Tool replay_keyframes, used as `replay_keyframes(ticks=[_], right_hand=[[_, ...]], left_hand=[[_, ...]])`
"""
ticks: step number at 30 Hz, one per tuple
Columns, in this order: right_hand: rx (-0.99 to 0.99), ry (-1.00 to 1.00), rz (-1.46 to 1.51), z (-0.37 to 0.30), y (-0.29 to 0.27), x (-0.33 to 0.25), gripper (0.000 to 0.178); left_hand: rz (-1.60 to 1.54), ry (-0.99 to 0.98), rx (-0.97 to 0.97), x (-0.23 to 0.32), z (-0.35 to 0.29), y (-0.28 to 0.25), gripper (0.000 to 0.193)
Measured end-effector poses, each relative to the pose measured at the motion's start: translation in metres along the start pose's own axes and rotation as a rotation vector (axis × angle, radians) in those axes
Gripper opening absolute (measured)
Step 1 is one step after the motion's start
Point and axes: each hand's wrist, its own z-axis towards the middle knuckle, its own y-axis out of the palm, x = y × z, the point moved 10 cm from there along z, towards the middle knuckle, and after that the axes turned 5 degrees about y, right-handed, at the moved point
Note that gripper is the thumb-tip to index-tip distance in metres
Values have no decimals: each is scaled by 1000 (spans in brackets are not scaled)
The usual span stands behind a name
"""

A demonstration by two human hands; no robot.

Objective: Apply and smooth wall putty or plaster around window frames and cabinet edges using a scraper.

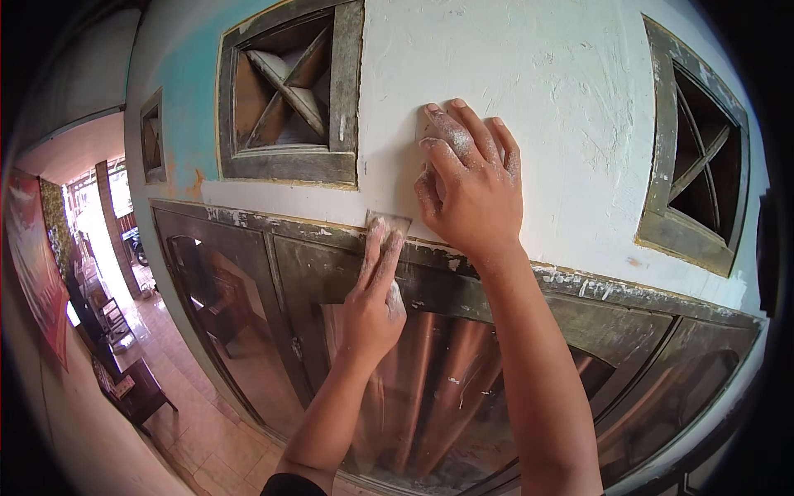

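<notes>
Our left hand (372,318) presses two outstretched fingers on one small flat greyish piece (401,224) against the white wall (579,124), at the top edge of the dark wooden frame (447,289) — whether it also pinches the piece, we cannot tell. Our right hand (475,186), higher up, sets bent fingers to the wall; its grip we cannot make out. Two large vents (285,168), one up and left of our hands, one to their right, each hold crossed slats (289,88).
</notes>
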Motion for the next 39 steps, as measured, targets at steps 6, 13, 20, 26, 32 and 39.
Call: replay_keyframes(ticks=[6,13,20,26,32,39], right_hand=[[-12,-5,-8,0,4,-1,28],[26,-11,7,2,-3,-3,23],[4,-3,-8,3,-2,-3,28],[-9,-12,-39,1,-3,1,29],[-3,-18,-36,2,-2,-5,26],[-47,-7,-68,3,-1,-5,30]], left_hand=[[47,57,18,-5,5,-1,79],[60,25,12,-5,-10,-1,80],[-53,-67,-3,-17,-7,-9,75],[66,70,24,-31,3,-12,80],[36,28,2,-39,-11,-14,76],[45,-2,-27,-45,-8,-20,76]])
